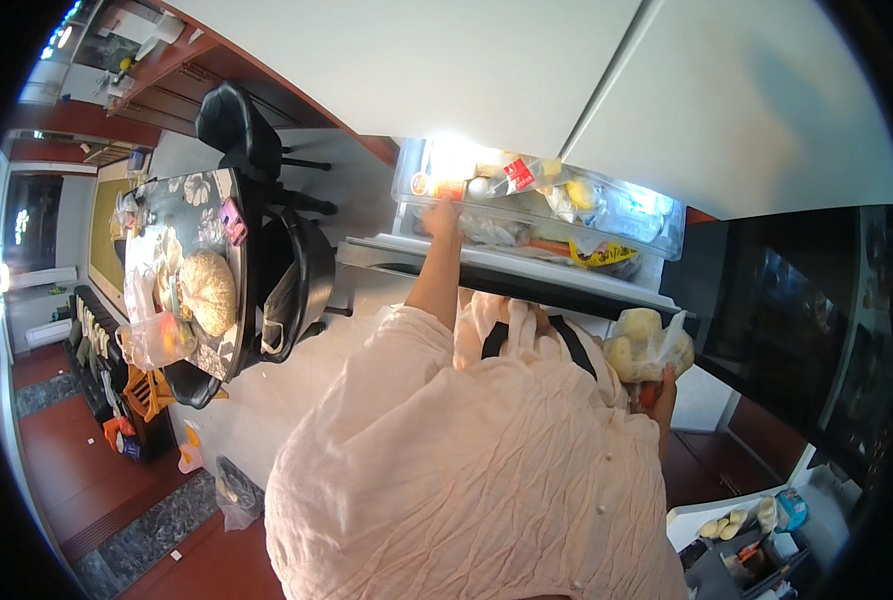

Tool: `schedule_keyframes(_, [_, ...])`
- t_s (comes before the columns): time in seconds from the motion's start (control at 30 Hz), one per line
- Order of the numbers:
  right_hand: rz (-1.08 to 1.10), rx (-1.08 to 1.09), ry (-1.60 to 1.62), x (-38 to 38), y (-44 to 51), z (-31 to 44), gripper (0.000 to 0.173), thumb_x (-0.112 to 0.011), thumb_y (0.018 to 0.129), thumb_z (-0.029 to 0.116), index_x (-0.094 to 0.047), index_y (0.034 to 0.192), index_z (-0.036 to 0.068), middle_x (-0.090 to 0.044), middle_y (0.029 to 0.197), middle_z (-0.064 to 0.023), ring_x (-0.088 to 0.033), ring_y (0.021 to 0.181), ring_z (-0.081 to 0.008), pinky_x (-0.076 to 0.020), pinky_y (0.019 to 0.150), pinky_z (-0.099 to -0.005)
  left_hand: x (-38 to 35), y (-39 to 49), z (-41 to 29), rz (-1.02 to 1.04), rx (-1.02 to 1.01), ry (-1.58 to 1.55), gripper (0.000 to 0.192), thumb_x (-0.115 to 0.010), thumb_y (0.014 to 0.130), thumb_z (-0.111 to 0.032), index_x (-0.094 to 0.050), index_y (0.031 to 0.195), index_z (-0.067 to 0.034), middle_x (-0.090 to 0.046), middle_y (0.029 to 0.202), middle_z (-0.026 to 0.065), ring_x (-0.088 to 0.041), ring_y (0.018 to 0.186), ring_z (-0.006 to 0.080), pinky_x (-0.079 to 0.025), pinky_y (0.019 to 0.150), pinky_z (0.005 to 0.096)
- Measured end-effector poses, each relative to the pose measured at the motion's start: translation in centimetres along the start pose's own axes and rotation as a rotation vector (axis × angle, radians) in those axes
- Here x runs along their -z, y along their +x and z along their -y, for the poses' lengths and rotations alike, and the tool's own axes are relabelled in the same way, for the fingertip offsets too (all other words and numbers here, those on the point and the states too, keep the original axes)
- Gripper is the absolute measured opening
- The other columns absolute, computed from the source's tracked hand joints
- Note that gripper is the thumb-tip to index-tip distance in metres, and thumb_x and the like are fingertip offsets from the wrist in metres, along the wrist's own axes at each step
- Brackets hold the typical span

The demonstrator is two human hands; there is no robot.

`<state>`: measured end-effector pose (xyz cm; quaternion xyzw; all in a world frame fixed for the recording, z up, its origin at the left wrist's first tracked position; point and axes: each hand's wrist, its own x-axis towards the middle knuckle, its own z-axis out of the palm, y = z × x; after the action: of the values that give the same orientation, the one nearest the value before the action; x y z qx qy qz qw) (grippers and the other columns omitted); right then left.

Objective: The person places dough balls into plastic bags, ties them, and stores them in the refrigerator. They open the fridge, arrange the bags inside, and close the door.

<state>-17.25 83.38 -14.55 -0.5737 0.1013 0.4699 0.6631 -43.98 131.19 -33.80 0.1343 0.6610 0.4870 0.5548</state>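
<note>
In front of me a refrigerator drawer compartment is pulled out below white door panels. My left hand grips the front rim of its clear upper drawer, which holds packaged food, a white plastic bag with a red label, and a round yellow item. Beneath, a lower section shows a yellow printed package among other bags. At my right side, my right hand supports a clear plastic bag of round pale-yellow produce. Something red shows under that bag, partly hidden by my fingers.
To the left stands a dining table with bags and a pink phone-like object on it. Black chairs surround it. A plastic bag sits on the floor. At lower right, a white counter carries produce and containers.
</note>
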Motion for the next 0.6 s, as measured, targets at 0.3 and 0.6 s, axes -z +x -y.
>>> schedule_keyframes(0.3, [0.002,-0.060,-0.052,-0.6,-0.2,-0.3,0.074,-0.070,0.094,0.047,-0.044,0.149,0.004,-0.058,0.143,-0.0149,-0.058,0.128,-0.0312,-0.0487,0.108,-0.0436,1.0,0.5,-0.9,0.206,0.013,-0.125,0.026,-0.075,0.087,-0.006,-0.060,0.105,0.004,-0.067,0.096,0.0115,-0.069,0.080,0.0227,-0.061,0.070,0.0350])
schedule_keyframes(0.6, [-0.059,-0.044,-0.130,-1.7,0.3,-0.3,0.064,-0.067,0.098,0.039,-0.052,0.141,-0.005,-0.064,0.131,-0.0140,-0.063,0.118,-0.0251,-0.0507,0.101,-0.0381,1.1,4.2,0.6,0.245,0.145,-0.093,0.019,-0.075,0.088,-0.008,-0.067,0.102,0.002,-0.069,0.091,0.0077,-0.067,0.075,0.0234,-0.058,0.070,0.0341])
